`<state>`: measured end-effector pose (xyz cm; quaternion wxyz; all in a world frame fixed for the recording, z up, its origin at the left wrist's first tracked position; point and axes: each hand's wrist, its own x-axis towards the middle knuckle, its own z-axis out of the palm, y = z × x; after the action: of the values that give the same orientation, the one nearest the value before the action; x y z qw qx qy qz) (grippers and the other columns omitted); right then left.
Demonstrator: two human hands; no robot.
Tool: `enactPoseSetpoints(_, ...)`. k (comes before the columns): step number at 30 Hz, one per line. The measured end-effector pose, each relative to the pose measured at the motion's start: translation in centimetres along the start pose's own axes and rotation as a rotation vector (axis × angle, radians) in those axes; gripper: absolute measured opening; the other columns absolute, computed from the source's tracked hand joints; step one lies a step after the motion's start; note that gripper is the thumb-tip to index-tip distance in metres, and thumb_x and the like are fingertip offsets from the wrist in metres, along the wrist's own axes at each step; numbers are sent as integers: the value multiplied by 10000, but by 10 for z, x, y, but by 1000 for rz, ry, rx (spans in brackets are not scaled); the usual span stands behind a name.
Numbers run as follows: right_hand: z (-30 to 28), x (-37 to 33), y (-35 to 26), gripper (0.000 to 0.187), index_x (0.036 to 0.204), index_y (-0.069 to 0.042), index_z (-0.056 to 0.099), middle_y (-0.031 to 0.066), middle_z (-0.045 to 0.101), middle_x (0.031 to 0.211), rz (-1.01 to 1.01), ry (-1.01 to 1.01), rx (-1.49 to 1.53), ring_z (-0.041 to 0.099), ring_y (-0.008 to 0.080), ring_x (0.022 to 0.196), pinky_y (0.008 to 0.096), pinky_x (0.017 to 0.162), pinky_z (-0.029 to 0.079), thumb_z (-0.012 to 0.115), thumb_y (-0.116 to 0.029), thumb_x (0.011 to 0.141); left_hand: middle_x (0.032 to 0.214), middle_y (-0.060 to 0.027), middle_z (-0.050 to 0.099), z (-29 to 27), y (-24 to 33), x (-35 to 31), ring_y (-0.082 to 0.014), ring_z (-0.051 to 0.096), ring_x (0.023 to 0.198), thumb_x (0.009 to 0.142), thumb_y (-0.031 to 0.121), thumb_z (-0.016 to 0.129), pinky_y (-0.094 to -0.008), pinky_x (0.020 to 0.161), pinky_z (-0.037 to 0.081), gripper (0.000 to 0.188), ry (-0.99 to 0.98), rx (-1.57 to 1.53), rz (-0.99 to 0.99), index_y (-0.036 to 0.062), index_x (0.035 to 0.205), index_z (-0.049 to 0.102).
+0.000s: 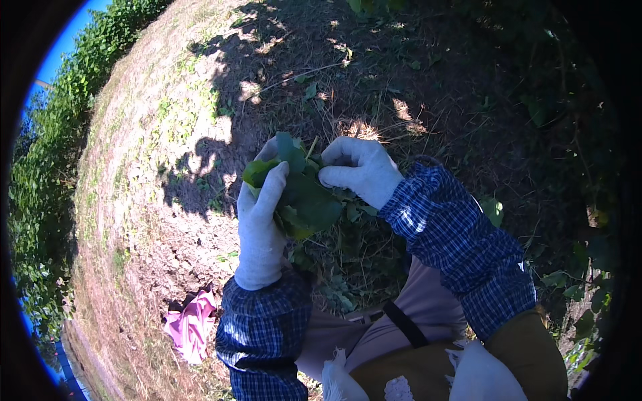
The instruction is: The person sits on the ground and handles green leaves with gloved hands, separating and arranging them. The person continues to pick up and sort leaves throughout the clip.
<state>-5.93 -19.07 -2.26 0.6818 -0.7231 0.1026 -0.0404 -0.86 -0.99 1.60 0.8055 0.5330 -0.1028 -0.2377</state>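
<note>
Over the grassy ground point(127, 220), the gloved left hand point(257, 217) is closed around a bunch of leaves point(311, 204), thumb in front, fingers mostly hidden behind; a light, even hold there would probably serve best, since broad blades likely crease and tear easily. The gloved right hand point(361, 168) has thumb and fingers curled nearly together at the bunch's right edge; whether they grip anything, I cannot tell. Working near the pale stem point(312, 146), rather than out on the thin blade, should spare the leaves. The bunch sits between the two hands. Its biggest leaf is broad and dark green; a smaller sunlit leaf point(255, 172) shows yellow-green beside the left thumb; the stem looks short and straight.
</note>
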Motion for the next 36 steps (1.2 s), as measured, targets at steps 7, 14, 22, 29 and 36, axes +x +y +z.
enactPoseSetpoints(7, -4, -5, -8, 247, 1062, -9, 688, 70, 709, 928, -2, 98, 16, 676, 147, 864, 301, 802, 567, 763, -129, 859, 1183, -107, 667, -8, -4, 2, -176, 651, 1060, 927, 164, 677, -329, 948, 523, 474, -12, 109, -62, -22, 1346, 555)
enactPoseSetpoints(14, -1, -8, -18, 247, 1073, -4, 692, 90, 722, 960, -13, 63, -21, 687, 154, 878, 305, 821, 575, 754, -120, 864, 989, -53, 725, -23, -15, 4, -133, 661, 877, 860, 50, 762, -278, 810, 524, 269, 30, 230, -15, 4, 1120, 710)
enactPoseSetpoints(22, -16, 0, -3, 221, 1094, -1, 673, 79, 721, 981, -49, 120, 184, 699, 148, 907, 295, 844, 580, 721, -109, 908, 1034, -58, 734, -17, -4, -1, -124, 673, 920, 892, 4, 727, -274, 802, 544, 265, 131, 498, 144, 4, 1157, 713)
enactPoseSetpoints(29, -24, -2, -9, 329, 1204, 10, 652, 112, 710, 1076, -134, 128, 240, 686, 160, 990, 307, 896, 568, 716, -159, 929, 1034, -93, 726, -29, -14, 1, -176, 697, 920, 830, -37, 744, -297, 795, 552, 316, -71, 943, 529, 18, 1140, 715)
enactPoseSetpoints(36, -19, 0, -6, 309, 1150, -5, 690, 104, 723, 1045, -63, -34, 52, 694, 168, 963, 315, 882, 573, 725, -218, 930, 992, -148, 704, -21, -20, -6, -333, 692, 916, 740, -31, 754, -381, 787, 553, 406, -204, 1313, 637, 42, 1138, 715)
